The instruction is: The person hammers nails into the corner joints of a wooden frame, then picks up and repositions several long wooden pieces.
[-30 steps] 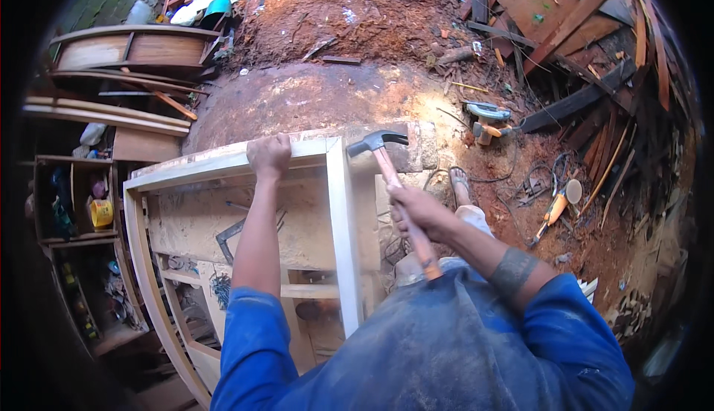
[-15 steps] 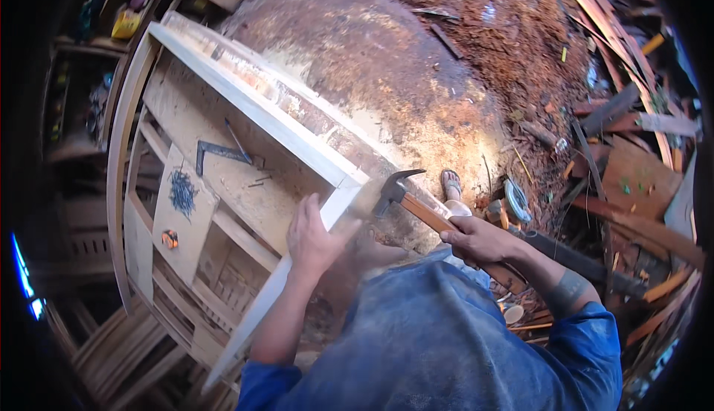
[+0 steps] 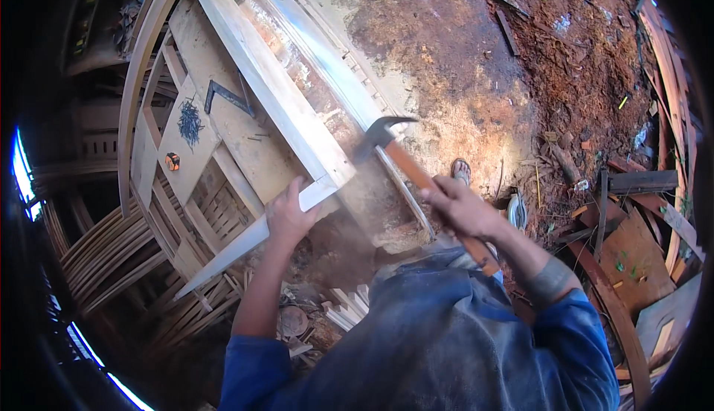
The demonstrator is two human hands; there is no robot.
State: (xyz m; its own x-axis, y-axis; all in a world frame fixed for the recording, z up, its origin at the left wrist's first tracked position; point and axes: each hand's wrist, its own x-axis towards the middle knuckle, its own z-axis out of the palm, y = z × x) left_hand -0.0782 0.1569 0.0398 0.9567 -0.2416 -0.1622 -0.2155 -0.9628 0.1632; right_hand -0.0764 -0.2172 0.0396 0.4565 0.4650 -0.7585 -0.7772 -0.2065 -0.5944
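Observation:
A pale wooden frame [image 3: 256,76] lies across the work surface, its near corner [image 3: 327,182] pointing toward me. My left hand [image 3: 288,214] is closed round a frame piece just beside that corner joint. In my right hand [image 3: 462,206] is a claw hammer [image 3: 409,164], gripped by its wooden handle. The dark hammer head is slightly blurred and hangs beyond the corner, to its right, apparently apart from the wood. Whether a nail stands in the corner cannot be made out.
Inside the frame, boards carry a pile of nails [image 3: 190,122], a tape measure [image 3: 172,161] and a dark carpenter's square [image 3: 227,97]. Stacked curved strips [image 3: 104,255] stand at left. Scrap wood [image 3: 632,258] lies at right, near my sandalled foot [image 3: 461,169]. Long boards [image 3: 320,61] run beyond the frame.
The whole view has shifted and turned. Relative to the frame corner, the hammer head has moved slightly away, toward the far side. Both hands keep their holds.

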